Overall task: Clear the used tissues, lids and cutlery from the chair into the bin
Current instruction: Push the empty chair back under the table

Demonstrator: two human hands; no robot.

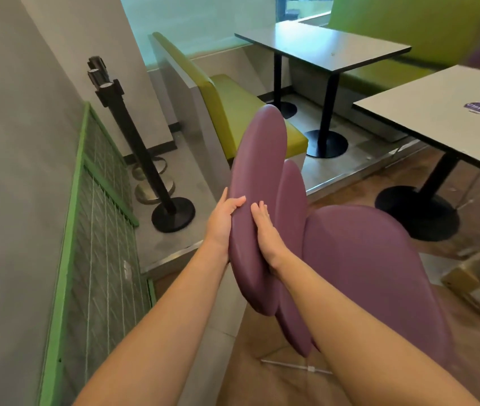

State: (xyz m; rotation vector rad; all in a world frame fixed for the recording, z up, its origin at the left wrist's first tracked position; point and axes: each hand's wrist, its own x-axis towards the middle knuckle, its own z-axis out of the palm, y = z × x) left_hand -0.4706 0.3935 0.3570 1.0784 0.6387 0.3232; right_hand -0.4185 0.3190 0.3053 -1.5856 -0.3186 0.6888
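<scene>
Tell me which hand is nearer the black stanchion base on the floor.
Left. The left hand grips the purple chair back on the side facing the stanchion base; the right hand lies flat on the back's far side.

Even indoor light, edges bowed (right side perhaps blurred).

Both bare forearms stretched forward, left hand [224, 216] curled with thumb on top, right hand [265, 233] laid flat, fingers straight and together
</scene>
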